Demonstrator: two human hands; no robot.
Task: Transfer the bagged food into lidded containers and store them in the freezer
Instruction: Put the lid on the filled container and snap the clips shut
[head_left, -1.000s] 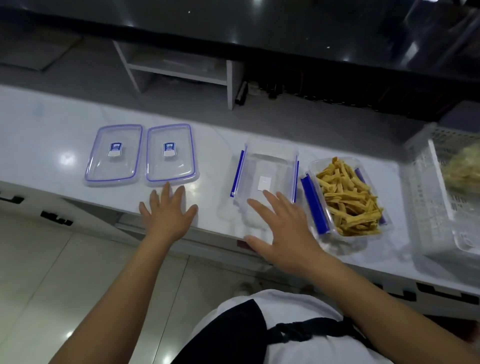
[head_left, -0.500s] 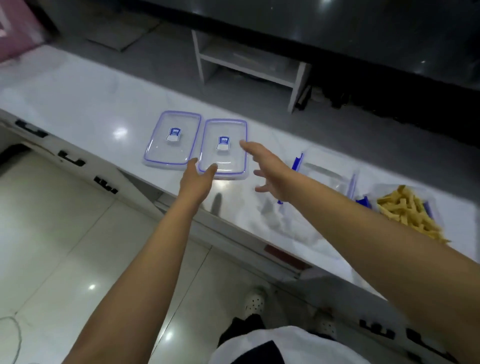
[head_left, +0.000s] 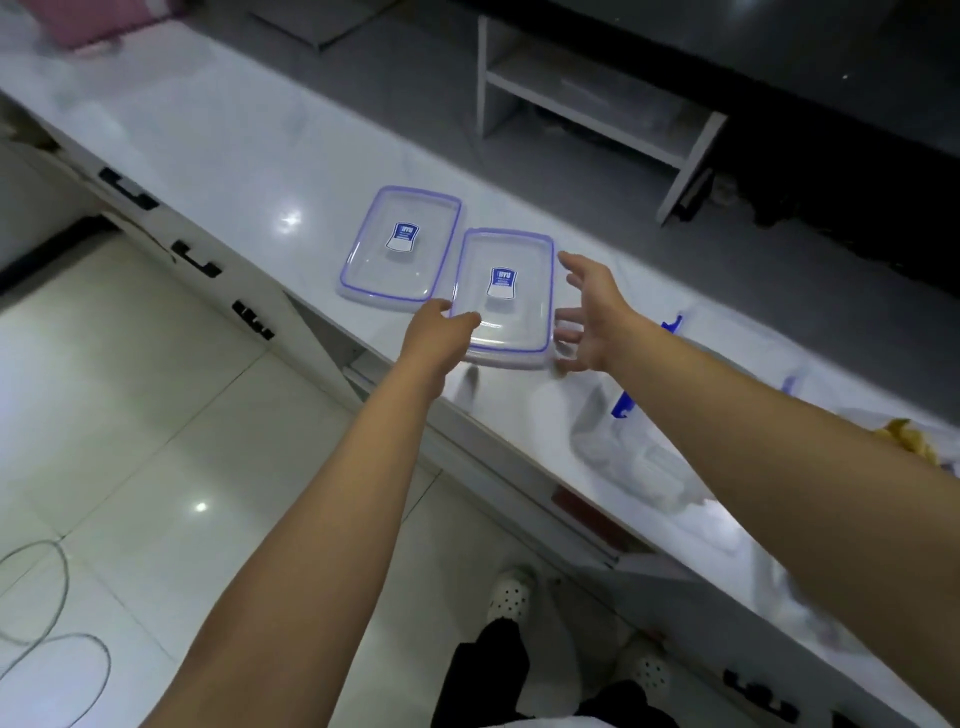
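A white marble-look counter (head_left: 218, 140) runs from ten o'clock to four o'clock. Black drawer handles (head_left: 196, 260) line its front. A grey cable (head_left: 49, 613) loops on the glossy tiled floor (head_left: 130, 415) at eight o'clock. A white shelf unit (head_left: 587, 98) stands at one o'clock.

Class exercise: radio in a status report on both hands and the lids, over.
Left hand open, fingertips on near clear blue-rimmed lid. Right hand open beside it, not gripping. Second matching lid untouched. Nothing blocking.
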